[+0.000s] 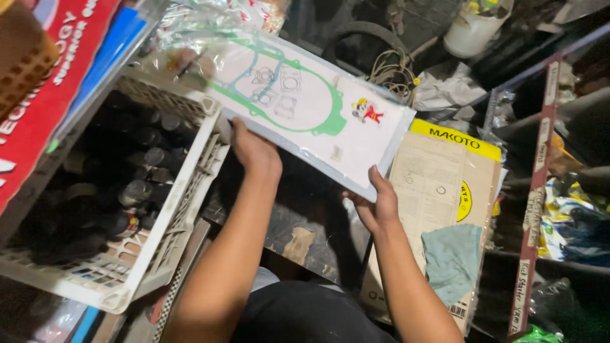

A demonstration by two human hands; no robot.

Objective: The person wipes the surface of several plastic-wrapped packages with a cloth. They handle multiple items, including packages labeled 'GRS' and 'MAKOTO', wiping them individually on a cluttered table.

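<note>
Both my hands hold a flat white card pack sealed in clear plastic [298, 101], showing a green gasket outline and a small cartoon figure. My left hand [253, 149] grips its near edge by the left side, thumb on top. At the lower right corner my right hand [376, 202] pinches the same edge. The pack is tilted, its far end reaching over the crate.
A white plastic crate [184, 209] full of dark cylindrical parts stands at left. A brown cardboard gasket pack with a yellow strip [438, 184] and a teal cloth [452, 257] lies at right. Shelving, bags and a white tub [470, 32] crowd the back.
</note>
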